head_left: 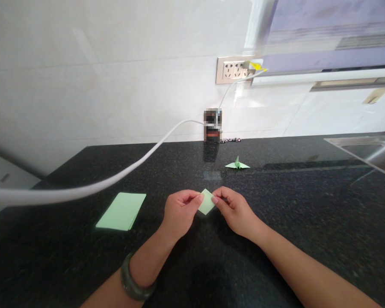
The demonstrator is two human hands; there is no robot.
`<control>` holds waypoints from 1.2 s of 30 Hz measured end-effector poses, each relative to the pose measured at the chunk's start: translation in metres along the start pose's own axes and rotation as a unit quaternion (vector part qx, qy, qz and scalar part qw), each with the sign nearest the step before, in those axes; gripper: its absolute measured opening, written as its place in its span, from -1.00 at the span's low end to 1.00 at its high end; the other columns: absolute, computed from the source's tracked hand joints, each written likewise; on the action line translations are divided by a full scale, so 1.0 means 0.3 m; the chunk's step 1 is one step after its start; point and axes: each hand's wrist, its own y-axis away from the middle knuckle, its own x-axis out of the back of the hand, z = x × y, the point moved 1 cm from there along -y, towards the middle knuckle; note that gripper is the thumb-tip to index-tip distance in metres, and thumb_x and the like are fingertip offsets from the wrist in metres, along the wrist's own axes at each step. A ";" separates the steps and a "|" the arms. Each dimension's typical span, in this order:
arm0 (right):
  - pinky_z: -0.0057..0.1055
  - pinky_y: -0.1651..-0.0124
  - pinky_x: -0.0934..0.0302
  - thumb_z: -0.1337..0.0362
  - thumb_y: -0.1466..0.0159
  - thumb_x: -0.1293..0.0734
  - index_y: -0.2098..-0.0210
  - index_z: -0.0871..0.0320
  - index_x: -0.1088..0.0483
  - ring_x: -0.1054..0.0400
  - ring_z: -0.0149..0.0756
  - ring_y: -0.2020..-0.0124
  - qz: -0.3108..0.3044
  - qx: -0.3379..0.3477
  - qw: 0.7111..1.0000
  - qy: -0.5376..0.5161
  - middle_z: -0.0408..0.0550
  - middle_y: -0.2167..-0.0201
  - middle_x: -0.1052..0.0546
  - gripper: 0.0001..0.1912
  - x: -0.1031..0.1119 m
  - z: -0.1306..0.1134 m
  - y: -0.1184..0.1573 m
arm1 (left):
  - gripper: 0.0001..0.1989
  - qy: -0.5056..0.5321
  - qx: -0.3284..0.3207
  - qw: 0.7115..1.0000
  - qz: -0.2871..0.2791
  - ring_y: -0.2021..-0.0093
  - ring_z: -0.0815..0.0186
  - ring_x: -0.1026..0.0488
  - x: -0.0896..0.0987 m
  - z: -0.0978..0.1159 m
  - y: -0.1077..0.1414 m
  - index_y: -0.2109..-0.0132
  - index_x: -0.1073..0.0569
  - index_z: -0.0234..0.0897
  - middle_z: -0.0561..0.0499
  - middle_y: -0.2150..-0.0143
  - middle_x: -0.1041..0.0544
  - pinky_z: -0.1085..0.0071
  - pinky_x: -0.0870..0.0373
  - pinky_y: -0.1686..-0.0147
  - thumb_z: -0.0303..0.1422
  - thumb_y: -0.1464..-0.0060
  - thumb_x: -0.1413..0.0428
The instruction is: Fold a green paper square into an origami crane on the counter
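Observation:
A small piece of folded light-green paper, diamond-shaped from this side, is held just above the dark counter between both hands. My left hand pinches its left corner between thumb and curled fingers. At the opposite corner, my right hand grips the paper the same way. The fingers behind the paper are partly hidden. Farther back, a folded green paper crane sits with its wings spread. To the left lies a stack of green paper sheets.
A white cable sweeps across the left foreground to a blurred-out device leaning on the wall. Behind it is a socket panel with a plug in it. The speckled black counter reaches a metal sink at right.

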 end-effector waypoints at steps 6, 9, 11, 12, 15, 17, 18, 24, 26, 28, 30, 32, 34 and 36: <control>-0.51 0.53 0.03 0.10 -0.18 -0.20 0.62 0.19 -0.20 -0.09 -0.46 0.59 0.035 -0.086 0.996 -0.011 -0.20 0.67 -0.22 -0.65 0.004 0.037 -0.002 | -0.82 0.054 0.014 0.998 0.020 0.48 0.38 -0.37 0.001 -0.011 -0.006 0.40 -0.49 -0.33 0.01 0.49 -0.49 0.48 -0.29 0.46 -0.28 0.08 -0.13; -0.51 0.55 0.03 0.07 -0.20 -0.16 0.64 0.19 -0.18 -0.06 -0.48 0.62 0.036 -0.093 0.993 -0.066 -0.22 0.69 -0.20 -0.60 0.004 0.040 -0.004 | -0.85 0.111 0.027 0.993 0.027 0.48 0.39 -0.37 -0.004 -0.010 -0.009 0.42 -0.49 -0.33 0.03 0.51 -0.50 0.47 -0.30 0.44 -0.31 0.09 -0.14; -0.52 0.55 0.00 0.06 -0.21 -0.15 0.59 0.19 -0.21 -0.08 -0.49 0.62 0.016 -0.103 0.985 -0.136 -0.21 0.66 -0.22 -0.62 -0.003 0.034 -0.005 | -0.86 0.150 0.036 0.988 0.028 0.48 0.39 -0.38 -0.006 -0.006 -0.010 0.43 -0.49 -0.34 0.04 0.53 -0.49 0.47 -0.31 0.43 -0.32 0.10 -0.15; -0.53 0.56 -0.01 0.06 -0.19 -0.18 0.53 0.19 -0.23 -0.10 -0.49 0.61 0.005 -0.113 0.978 -0.177 -0.21 0.63 -0.24 -0.67 -0.008 0.029 -0.006 | -0.86 0.166 0.039 0.985 0.025 0.49 0.40 -0.37 -0.007 -0.004 -0.009 0.43 -0.49 -0.34 0.05 0.54 -0.49 0.48 -0.31 0.43 -0.33 0.10 -0.15; -0.57 0.61 -0.03 0.11 -0.04 -0.35 0.25 0.14 -0.20 -0.16 -0.50 0.58 -0.009 -0.154 0.946 -0.286 -0.22 0.51 -0.30 -0.63 -0.026 0.014 -0.005 | -0.88 0.185 0.035 0.982 0.021 0.50 0.44 -0.35 -0.008 0.001 -0.008 0.43 -0.50 -0.34 0.06 0.53 -0.49 0.51 -0.29 0.43 -0.35 0.11 -0.16; -0.60 0.63 -0.04 0.16 0.03 -0.41 0.16 0.09 -0.15 -0.18 -0.51 0.56 -0.004 -0.166 0.931 -0.325 -0.22 0.44 -0.32 -0.49 -0.031 0.009 -0.003 | -0.89 0.183 0.031 0.982 0.018 0.50 0.46 -0.34 -0.008 0.002 -0.008 0.44 -0.50 -0.34 0.06 0.52 -0.49 0.52 -0.27 0.43 -0.36 0.10 -0.16; -0.60 0.63 -0.04 0.16 0.03 -0.41 0.18 0.10 -0.17 -0.18 -0.51 0.56 -0.011 -0.164 0.929 -0.332 -0.21 0.44 -0.33 -0.51 -0.031 0.008 -0.002 | -0.89 0.181 0.030 0.983 0.016 0.50 0.46 -0.34 -0.008 0.002 -0.008 0.44 -0.50 -0.34 0.06 0.53 -0.49 0.53 -0.27 0.43 -0.36 0.10 -0.16; -0.58 0.63 -0.04 0.09 -0.11 -0.27 0.54 0.21 -0.24 -0.12 -0.55 0.67 -0.065 -0.156 0.943 -0.287 -0.21 0.65 -0.32 -0.70 -0.019 0.023 -0.002 | -0.88 0.176 0.036 0.984 0.001 0.49 0.43 -0.37 -0.012 0.002 -0.008 0.42 -0.49 -0.34 0.06 0.52 -0.49 0.52 -0.28 0.45 -0.34 0.09 -0.15; -0.58 0.64 -0.03 0.08 -0.13 -0.25 0.56 0.20 -0.22 -0.10 -0.56 0.69 -0.045 -0.166 0.942 -0.289 -0.23 0.67 -0.30 -0.68 -0.019 0.028 -0.003 | -0.87 0.160 0.037 0.986 0.003 0.49 0.43 -0.36 -0.012 0.001 -0.007 0.43 -0.49 -0.34 0.06 0.52 -0.48 0.52 -0.27 0.46 -0.34 0.10 -0.16; -0.58 0.65 -0.02 0.08 -0.14 -0.24 0.56 0.19 -0.20 -0.07 -0.57 0.71 -0.033 -0.169 0.941 -0.290 -0.26 0.68 -0.26 -0.68 -0.021 0.030 -0.003 | -0.85 0.139 0.038 0.990 0.004 0.51 0.43 -0.35 -0.010 -0.002 -0.007 0.43 -0.48 -0.34 0.06 0.53 -0.47 0.51 -0.26 0.46 -0.32 0.11 -0.16; -0.58 0.65 -0.02 0.09 -0.15 -0.23 0.56 0.19 -0.20 -0.07 -0.57 0.71 -0.032 -0.167 0.942 -0.288 -0.26 0.69 -0.25 -0.69 -0.023 0.029 -0.003 | -0.83 0.118 0.039 0.992 0.005 0.52 0.43 -0.34 -0.007 -0.005 -0.008 0.44 -0.47 -0.35 0.06 0.53 -0.46 0.50 -0.26 0.48 -0.30 0.11 -0.16; -0.59 0.64 -0.04 0.11 -0.16 -0.23 0.55 0.19 -0.20 -0.10 -0.56 0.70 -0.037 -0.168 0.938 -0.300 -0.26 0.68 -0.26 -0.70 -0.022 0.027 -0.002 | -0.80 0.110 0.038 0.993 0.005 0.51 0.41 -0.34 -0.005 -0.007 -0.009 0.42 -0.47 -0.35 0.05 0.54 -0.45 0.48 -0.26 0.47 -0.27 0.07 -0.12; -0.59 0.64 -0.06 0.13 -0.16 -0.23 0.52 0.20 -0.21 -0.13 -0.55 0.69 -0.053 -0.179 0.923 -0.337 -0.24 0.67 -0.28 -0.73 -0.021 0.025 0.000 | -0.76 0.127 0.038 0.991 -0.001 0.47 0.38 -0.36 -0.004 -0.006 -0.011 0.31 -0.48 -0.34 0.03 0.50 -0.46 0.46 -0.29 0.44 -0.24 0.02 -0.07; -0.61 0.66 -0.06 0.16 -0.16 -0.24 0.47 0.21 -0.24 -0.15 -0.54 0.68 -0.074 -0.200 0.897 -0.387 -0.22 0.65 -0.31 -0.78 -0.020 0.025 0.001 | -0.73 0.151 0.039 0.988 -0.012 0.44 0.38 -0.37 -0.004 -0.004 -0.012 0.19 -0.46 -0.31 0.01 0.44 -0.47 0.45 -0.31 0.42 -0.24 -0.01 -0.05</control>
